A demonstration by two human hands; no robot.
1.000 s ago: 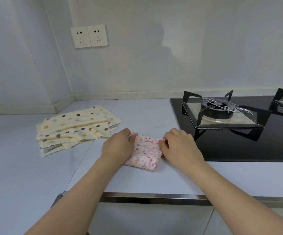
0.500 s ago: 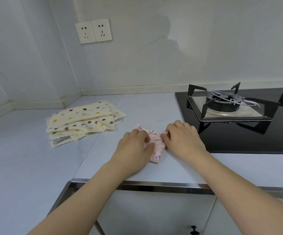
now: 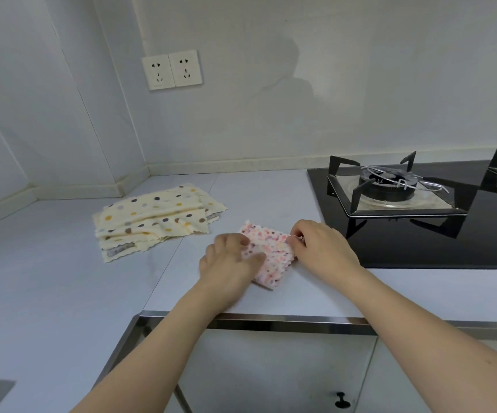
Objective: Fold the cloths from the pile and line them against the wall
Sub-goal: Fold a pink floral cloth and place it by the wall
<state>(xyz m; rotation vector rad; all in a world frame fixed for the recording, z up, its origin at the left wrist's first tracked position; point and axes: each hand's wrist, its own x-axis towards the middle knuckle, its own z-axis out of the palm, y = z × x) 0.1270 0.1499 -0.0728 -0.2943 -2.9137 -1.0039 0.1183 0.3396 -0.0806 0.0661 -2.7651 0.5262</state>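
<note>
Two wall sockets [image 3: 172, 69] are sitting upper left, stove [image 3: 396, 189] right; left hand [image 3: 229, 260] is pressing, right hand [image 3: 321, 248] pinching, the folded pink-speckled cloth [image 3: 268, 257] beside the dotted pile [image 3: 155, 219].

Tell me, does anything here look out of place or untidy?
Only the pile of dotted cloths looks untidy: its layers lie askew with edges sticking out. The pink cloth between both hands sits neatly; no spill or damage shows.
</note>
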